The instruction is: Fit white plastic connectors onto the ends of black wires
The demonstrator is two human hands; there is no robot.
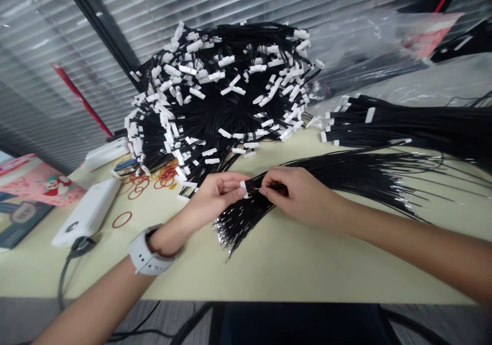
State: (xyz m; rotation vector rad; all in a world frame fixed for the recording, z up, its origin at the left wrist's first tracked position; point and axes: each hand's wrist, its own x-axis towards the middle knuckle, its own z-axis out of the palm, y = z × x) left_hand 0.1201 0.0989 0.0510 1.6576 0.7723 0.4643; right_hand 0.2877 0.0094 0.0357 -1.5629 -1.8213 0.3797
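Note:
My left hand (215,194) pinches a small white connector (243,185) between thumb and fingers; a white watch (145,252) sits on that wrist. My right hand (298,194) is closed in a pinch on thin black wires (273,187) that run to the connector. Both hands meet above a fan of loose black wires with bare silver tips (238,224) lying on the pale table (300,263). Behind them rises a big heap of black wire harnesses with white connectors (223,94).
Another bundle of black harnesses (407,124) lies at the right, with clear plastic bags (369,53) behind. Red rubber bands (146,183) are scattered at the left near a white power bank (86,214) with a cable, a second white device (105,153) and pink printed packs (34,181).

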